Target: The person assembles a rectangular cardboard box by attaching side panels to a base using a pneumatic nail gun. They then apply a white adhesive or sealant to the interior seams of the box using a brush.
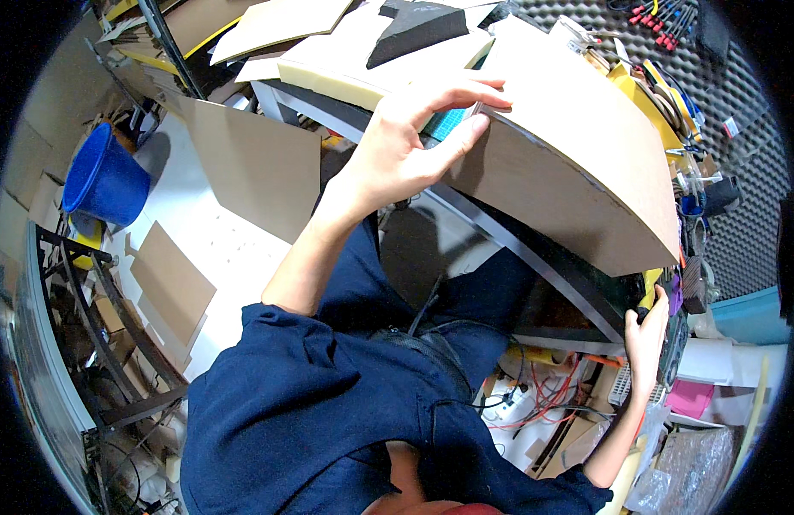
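A large tan board piece lies on the workbench, its front side dropping toward me, so it looks like a box or two joined panels. My left hand closes thumb and fingers on its left corner. A small pale bit shows at the fingertips; I cannot make out what it is. Beside that hand shows a patch of teal cutting mat. At the right end of the board my right hand is wrapped round a yellow-and-black tool, its kind mostly hidden by the fingers.
Yellow foam and a dark grey foam block lie at the back left. Tools and a yellow holder crowd the right side. A board leans left of the bench, near a blue bucket. Red cables tangle below.
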Available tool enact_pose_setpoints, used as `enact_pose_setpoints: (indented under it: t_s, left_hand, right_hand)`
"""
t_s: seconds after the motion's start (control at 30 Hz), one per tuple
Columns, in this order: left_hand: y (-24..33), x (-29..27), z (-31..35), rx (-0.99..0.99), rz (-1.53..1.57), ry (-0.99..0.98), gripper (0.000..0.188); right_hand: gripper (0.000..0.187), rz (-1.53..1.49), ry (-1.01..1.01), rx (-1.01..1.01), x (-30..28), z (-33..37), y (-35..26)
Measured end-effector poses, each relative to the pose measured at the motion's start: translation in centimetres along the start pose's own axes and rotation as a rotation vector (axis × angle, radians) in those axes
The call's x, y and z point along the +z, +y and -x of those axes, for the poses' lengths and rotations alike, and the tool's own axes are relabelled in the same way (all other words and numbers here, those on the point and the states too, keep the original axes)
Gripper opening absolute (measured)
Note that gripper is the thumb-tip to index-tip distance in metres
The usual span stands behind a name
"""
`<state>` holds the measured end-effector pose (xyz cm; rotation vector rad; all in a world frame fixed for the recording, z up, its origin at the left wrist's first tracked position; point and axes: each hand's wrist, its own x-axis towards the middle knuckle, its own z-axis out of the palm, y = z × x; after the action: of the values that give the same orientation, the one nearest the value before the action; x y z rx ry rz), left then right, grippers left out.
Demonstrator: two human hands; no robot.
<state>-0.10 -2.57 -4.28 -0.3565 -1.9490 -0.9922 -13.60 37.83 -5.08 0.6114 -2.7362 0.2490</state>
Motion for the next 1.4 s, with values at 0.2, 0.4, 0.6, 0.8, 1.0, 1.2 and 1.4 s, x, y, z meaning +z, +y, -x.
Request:
enact_pose_setpoints:
  t_s: [0.2,0.4,0.6,0.8,1.0,1.2,1.4]
  left_hand:
    - [0.2,0.2,0.1,0.023,-0.03,0.051,0.022]
    - [0.5,0.1,0.2,0.059,-0.133,0.09,0.02]
    - [0.2,0.0,0.1,0.107,-0.112,0.109,0.019]
    - [-0.2,1.3,-0.3,0.082,-0.083,0.191,0.018]
    - [0.2,0.7,-0.3,0.087,-0.139,0.146,0.016]
    - [0.9,0.7,-0.2,0.013,-0.055,0.117,0.019]
    - [0.3,1.1,0.1,0.019,-0.075,0.149,0.02]
  right_hand:
    - [0.046,0.002,-0.01,0.063,-1.6,-0.9,0.0]
    - [0.038,-0.28,0.057,0.181,-8.2,-4.2,2.8]
    - [0.031,-0.328,0.042,-0.022,-18.5,-7.8,-2.9]
    - [0.044,-0.15,-0.167,-0.314,-20.8,-11.3,-11.6]
    - [0.057,-0.071,-0.329,-0.469,-18.8,-13.2,-19.1]
    - [0.062,-0.09,-0.391,-0.536,-16.9,-14.6,-21.4]
    - [0.06,-0.089,-0.396,-0.574,-16.2,-14.8,-22.9]
